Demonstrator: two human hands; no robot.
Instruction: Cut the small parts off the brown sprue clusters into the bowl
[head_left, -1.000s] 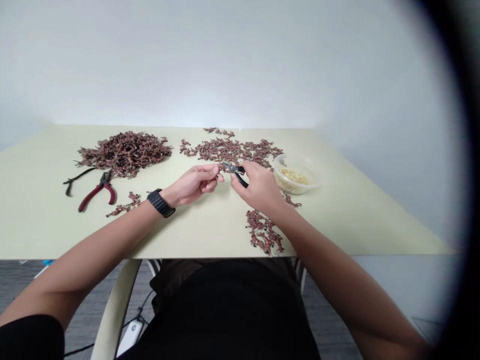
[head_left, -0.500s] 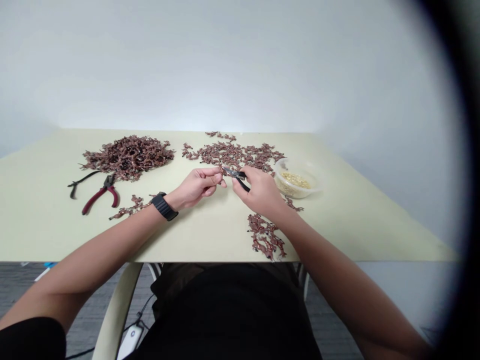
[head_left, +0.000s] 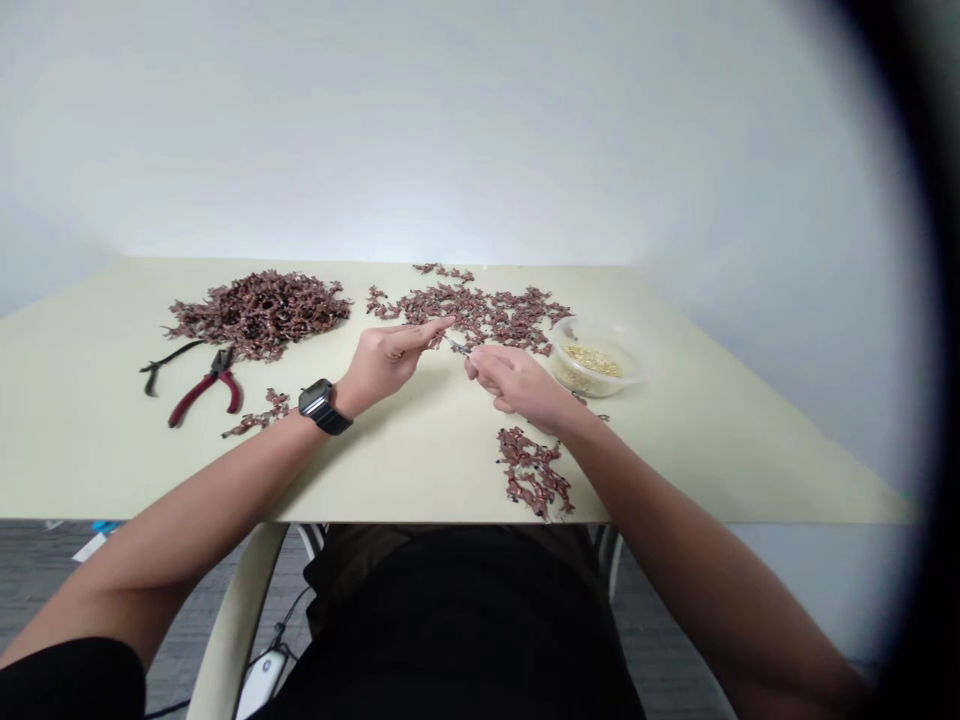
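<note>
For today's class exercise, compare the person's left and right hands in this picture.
The left hand has a black watch on its wrist, while the right hand has a bare wrist. The left hand's fingers stretch out fairly straight; the right hand's curl around small pliers. Both hands are bare and reach inward toward each other.

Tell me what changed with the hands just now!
The left hand opened out, its fingers stretching up and right toward the brown pieces, away from the small pliers. The right hand dropped lower and flatter, still holding those pliers, mostly hidden. The red-handled pliers, brown heap and clear tub stayed put.
</note>
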